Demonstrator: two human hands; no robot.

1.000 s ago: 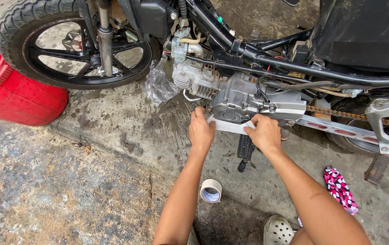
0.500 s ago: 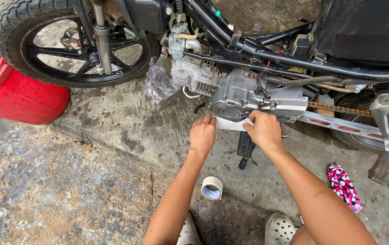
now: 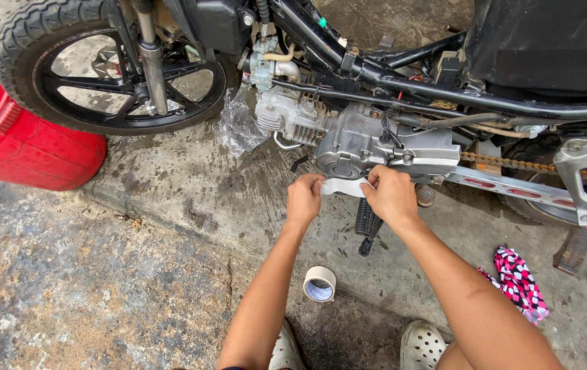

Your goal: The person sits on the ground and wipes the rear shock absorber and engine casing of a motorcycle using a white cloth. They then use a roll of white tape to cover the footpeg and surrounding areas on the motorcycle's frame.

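Observation:
A stripped motorcycle stands across the top of the view, its grey engine (image 3: 369, 140) in the middle. My left hand (image 3: 305, 199) and my right hand (image 3: 391, 195) are side by side just under the engine case. Between them they pinch a short strip of pale tape (image 3: 343, 186), stretched flat from one hand to the other. A roll of the same beige tape (image 3: 319, 284) lies on the concrete below my left forearm.
The front wheel (image 3: 112, 65) is at upper left, with a red plastic body panel (image 3: 23, 147) beside it. Clear plastic wrap (image 3: 237, 127) hangs near the cylinder. The drive chain (image 3: 506, 164) runs right. A pink patterned cloth (image 3: 518, 282) lies at lower right. My two sandals (image 3: 422, 342) show at the bottom.
Both hands have come down a little from the engine case, and the strip of tape now shows stretched between them. The view has shifted slightly.

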